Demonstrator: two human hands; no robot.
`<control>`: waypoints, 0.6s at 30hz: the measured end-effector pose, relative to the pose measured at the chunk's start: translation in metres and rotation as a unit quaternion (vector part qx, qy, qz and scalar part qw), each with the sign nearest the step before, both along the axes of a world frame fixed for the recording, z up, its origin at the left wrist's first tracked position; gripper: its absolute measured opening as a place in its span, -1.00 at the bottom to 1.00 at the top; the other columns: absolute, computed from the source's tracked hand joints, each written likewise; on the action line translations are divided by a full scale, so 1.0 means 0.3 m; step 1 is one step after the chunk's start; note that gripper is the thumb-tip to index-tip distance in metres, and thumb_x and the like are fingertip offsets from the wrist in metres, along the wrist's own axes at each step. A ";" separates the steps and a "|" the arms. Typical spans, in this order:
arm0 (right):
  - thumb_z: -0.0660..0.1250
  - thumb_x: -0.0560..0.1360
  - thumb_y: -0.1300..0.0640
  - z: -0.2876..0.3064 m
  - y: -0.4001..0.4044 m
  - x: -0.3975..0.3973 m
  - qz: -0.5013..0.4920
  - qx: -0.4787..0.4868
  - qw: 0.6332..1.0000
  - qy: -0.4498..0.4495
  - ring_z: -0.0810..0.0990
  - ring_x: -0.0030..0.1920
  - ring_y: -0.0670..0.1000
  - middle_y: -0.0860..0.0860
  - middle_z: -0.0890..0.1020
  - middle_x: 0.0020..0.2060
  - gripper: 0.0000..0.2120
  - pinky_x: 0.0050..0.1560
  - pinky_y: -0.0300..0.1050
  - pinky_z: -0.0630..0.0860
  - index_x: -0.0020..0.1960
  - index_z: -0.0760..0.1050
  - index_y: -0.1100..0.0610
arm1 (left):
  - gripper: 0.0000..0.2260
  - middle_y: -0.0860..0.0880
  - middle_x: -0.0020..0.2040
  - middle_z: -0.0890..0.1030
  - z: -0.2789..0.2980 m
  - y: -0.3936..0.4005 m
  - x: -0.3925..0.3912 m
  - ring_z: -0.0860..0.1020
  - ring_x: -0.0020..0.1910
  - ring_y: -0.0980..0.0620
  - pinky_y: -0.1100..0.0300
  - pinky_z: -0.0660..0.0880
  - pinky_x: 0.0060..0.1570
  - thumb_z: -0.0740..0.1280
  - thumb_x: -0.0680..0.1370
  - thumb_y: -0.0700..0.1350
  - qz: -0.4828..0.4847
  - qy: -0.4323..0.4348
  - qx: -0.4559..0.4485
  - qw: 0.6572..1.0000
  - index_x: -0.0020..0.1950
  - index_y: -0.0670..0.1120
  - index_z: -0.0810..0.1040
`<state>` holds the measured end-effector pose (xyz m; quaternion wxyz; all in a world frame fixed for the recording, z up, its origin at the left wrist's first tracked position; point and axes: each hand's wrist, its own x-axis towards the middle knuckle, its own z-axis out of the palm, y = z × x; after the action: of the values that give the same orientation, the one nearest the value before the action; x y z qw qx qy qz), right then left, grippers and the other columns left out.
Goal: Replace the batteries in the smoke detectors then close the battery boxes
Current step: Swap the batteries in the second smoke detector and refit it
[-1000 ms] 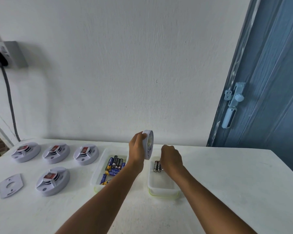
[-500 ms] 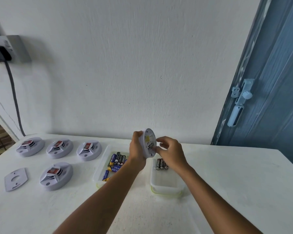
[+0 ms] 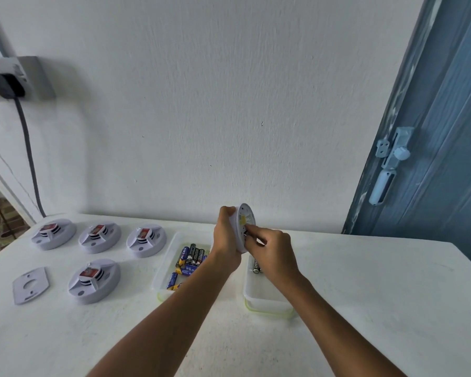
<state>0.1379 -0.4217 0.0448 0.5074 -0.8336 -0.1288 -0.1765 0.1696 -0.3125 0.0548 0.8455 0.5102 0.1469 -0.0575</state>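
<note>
Left hand (image 3: 226,235): fingers curled round the rim of a round white plastic smoke detector (image 3: 244,227), which is held on edge above the table, its underside turned toward the right hand. Right hand (image 3: 273,253): fingertips pinched together at the open underside of the held detector, on a small dark item that cannot be identified at this size.

Directly below the hands, two shallow translucent plastic trays with pale green rims stand side by side on the white table (image 3: 365,295). The left tray (image 3: 163,268) contains a loose heap of blue and black cylindrical batteries (image 3: 189,261). The right tray (image 3: 267,303) holds a few dark batteries (image 3: 255,265) at its far end, partly hidden by the right wrist.

Further left, four more white round detectors (image 3: 94,281) with red-labelled centres lie on the table, three in a far row and one nearer. A flat white mounting plate (image 3: 30,284) lies beside the nearer one.
</note>
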 end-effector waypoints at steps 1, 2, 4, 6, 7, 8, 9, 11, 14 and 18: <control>0.37 0.50 0.25 -0.004 -0.005 -0.008 0.011 -0.014 0.999 -0.029 0.64 -0.28 0.01 0.10 0.72 -0.17 -0.76 -0.26 -0.23 0.52 0.16 0.63 0.20 | -0.71 -0.05 -0.35 0.47 0.001 0.004 0.002 0.47 -0.33 0.00 0.19 0.40 -0.33 0.17 0.50 0.08 -0.005 0.005 -0.005 1.000 -0.13 -0.12 0.51; 0.37 0.50 0.27 -0.011 -0.009 -0.014 0.024 -0.024 0.998 -0.054 0.66 -0.24 0.01 0.11 0.72 -0.12 -0.75 -0.23 -0.29 0.52 0.17 0.62 0.22 | -0.71 -0.04 -0.35 0.44 0.002 0.008 0.004 0.45 -0.33 0.00 0.20 0.38 -0.32 0.17 0.48 0.09 -0.009 0.011 -0.010 1.000 -0.15 -0.12 0.49; 0.37 0.49 0.28 -0.025 -0.024 -0.018 0.060 -0.031 0.995 -0.075 0.68 -0.01 0.01 0.11 0.69 0.06 -0.73 -0.01 -0.30 0.56 0.19 0.60 0.26 | -0.70 -0.05 -0.32 0.44 -0.001 0.018 0.008 0.44 -0.29 -0.01 0.18 0.38 -0.27 0.16 0.46 0.10 -0.013 0.020 -0.019 1.000 -0.13 -0.12 0.48; 0.37 0.50 0.28 -0.030 -0.047 -0.013 0.111 -0.044 0.991 -0.067 0.59 0.17 -0.06 0.01 0.61 0.19 -0.70 0.16 -0.28 0.53 0.22 0.58 0.24 | -0.69 -0.07 -0.29 0.43 -0.003 0.029 0.012 0.43 -0.27 -0.02 0.16 0.38 -0.24 0.14 0.48 0.10 -0.018 0.020 -0.029 0.999 -0.11 -0.12 0.50; 0.36 0.50 0.26 -0.030 -0.059 -0.008 0.133 -0.067 0.987 -0.065 0.56 0.19 -0.12 -0.06 0.58 0.21 -0.70 0.17 -0.30 0.51 0.23 0.58 0.21 | -0.69 -0.08 -0.28 0.42 0.000 0.032 0.011 0.42 -0.26 -0.02 0.16 0.37 -0.24 0.13 0.48 0.10 -0.022 0.023 -0.037 0.999 -0.11 -0.12 0.50; 0.36 0.51 0.24 -0.031 -0.070 0.000 0.148 -0.095 0.982 -0.070 0.55 0.17 -0.15 -0.09 0.57 0.20 -0.71 0.14 -0.33 0.50 0.22 0.59 0.18 | -0.68 -0.08 -0.28 0.41 0.003 0.034 0.010 0.40 -0.26 -0.03 0.15 0.36 -0.24 0.13 0.49 0.10 -0.028 0.026 -0.043 0.998 -0.10 -0.13 0.49; 0.36 0.51 0.23 -0.032 -0.076 0.008 0.153 -0.109 0.979 -0.074 0.55 0.14 -0.16 -0.09 0.59 0.18 -0.74 0.09 -0.34 0.51 0.20 0.61 0.16 | -0.67 -0.09 -0.28 0.40 0.007 0.036 0.008 0.40 -0.26 -0.03 0.14 0.36 -0.24 0.12 0.49 0.11 -0.034 0.029 -0.046 0.998 -0.10 -0.13 0.49; 0.37 0.51 0.24 -0.024 -0.076 0.021 0.138 -0.067 0.986 -0.060 0.59 0.02 -0.16 -0.04 0.63 0.08 -0.80 -0.06 -0.31 0.53 0.11 0.64 0.14 | -0.66 -0.10 -0.25 0.41 0.012 0.038 0.007 0.42 -0.24 -0.05 0.11 0.38 -0.19 0.12 0.49 0.12 -0.036 0.031 -0.057 0.997 -0.09 -0.14 0.49; 0.38 0.50 0.24 0.009 -0.073 0.043 0.071 0.072 0.995 0.026 0.60 -0.18 -0.14 -0.08 0.68 -0.18 -0.90 -0.20 -0.12 0.54 -0.08 0.63 0.07 | -0.66 -0.14 -0.12 0.48 0.007 0.056 0.017 0.48 -0.12 -0.13 0.00 0.43 -0.03 0.16 0.47 0.11 -0.014 0.022 -0.057 0.998 0.01 -0.13 0.50; 0.40 0.49 0.19 0.010 -0.122 0.107 -0.023 -0.026 0.991 0.130 0.62 -0.31 0.01 0.02 0.63 -0.36 -0.89 -0.23 -0.14 0.52 -0.06 0.47 0.09 | -0.68 -0.14 -0.10 0.51 -0.016 0.092 0.016 0.48 -0.10 -0.14 -0.04 0.44 0.00 0.17 0.48 0.11 0.008 0.018 -0.042 0.999 0.01 -0.10 0.52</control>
<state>0.1700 -0.4581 0.0477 0.4934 -0.8653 -0.0473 -0.0751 0.1744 -0.2849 0.0500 0.8638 0.4720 0.1634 -0.0662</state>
